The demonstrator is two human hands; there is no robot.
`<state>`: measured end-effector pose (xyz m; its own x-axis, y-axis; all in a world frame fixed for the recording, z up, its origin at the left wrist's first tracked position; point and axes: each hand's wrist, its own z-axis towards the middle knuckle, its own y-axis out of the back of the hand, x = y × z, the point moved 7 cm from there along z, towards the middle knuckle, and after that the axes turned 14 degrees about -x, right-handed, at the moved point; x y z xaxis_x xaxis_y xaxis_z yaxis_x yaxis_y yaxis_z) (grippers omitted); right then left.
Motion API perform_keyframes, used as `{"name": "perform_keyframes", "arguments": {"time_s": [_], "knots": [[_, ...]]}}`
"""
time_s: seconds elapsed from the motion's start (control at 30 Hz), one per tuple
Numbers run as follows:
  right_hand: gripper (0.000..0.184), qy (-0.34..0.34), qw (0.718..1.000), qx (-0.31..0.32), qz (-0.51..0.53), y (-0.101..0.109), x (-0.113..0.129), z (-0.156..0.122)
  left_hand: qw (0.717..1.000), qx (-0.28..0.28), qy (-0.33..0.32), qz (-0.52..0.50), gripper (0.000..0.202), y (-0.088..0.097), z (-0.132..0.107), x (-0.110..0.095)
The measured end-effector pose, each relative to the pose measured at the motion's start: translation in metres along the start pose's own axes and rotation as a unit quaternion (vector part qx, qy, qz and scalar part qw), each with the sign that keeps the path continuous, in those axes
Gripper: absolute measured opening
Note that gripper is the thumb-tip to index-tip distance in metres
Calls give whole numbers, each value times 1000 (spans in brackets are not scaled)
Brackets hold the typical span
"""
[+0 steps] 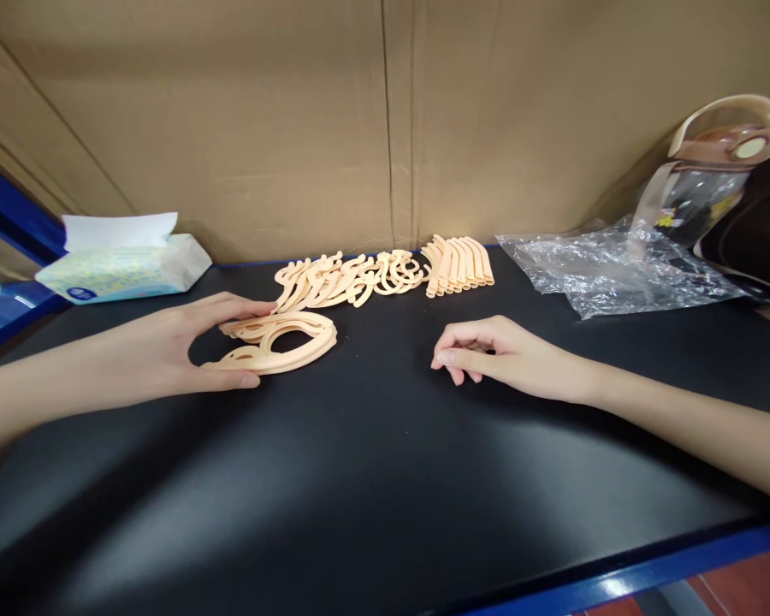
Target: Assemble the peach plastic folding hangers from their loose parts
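Note:
My left hand (198, 346) is curved around a small stack of beige plastic frame pieces (301, 355) lying on the black tabletop. Its thumb rests along the near edge and its fingertips along the far edge, so the stack sits in its grip. To the right, my right hand (488, 351) hovers low over the table with fingers curled and thumb against them; nothing shows in it. Behind the stack lie a pile of beige curved arms (314, 281), several beige hook-shaped pieces (398, 272), and a neat row of beige curved tubular pieces (459, 265).
A tissue pack (125, 265) stands at the back left. On the right, a crumpled clear plastic bag (603, 269) lies before a clear drinking bottle (712, 188) with a handle. A cardboard wall (282, 128) closes off the back; a blue edge (642, 569) borders the table's front.

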<state>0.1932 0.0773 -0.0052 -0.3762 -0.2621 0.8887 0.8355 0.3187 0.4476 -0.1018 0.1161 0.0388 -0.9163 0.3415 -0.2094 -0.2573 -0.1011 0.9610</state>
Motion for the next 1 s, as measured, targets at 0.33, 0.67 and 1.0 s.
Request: {"name": "perform_keyframes", "arguments": {"time_s": [0.33,0.67,1.0], "knots": [[21,0,1000,-1,-7,-1,1,2,992,-117,-47,16,94,17,5,-27],[23,1,1000,0,-10,0,-1,2,930,-200,-302,60,38,-9,-20,-106],[22,36,999,1,-8,0,4,1,918,-141,-366,54,35,-63,-27,-175]]}}
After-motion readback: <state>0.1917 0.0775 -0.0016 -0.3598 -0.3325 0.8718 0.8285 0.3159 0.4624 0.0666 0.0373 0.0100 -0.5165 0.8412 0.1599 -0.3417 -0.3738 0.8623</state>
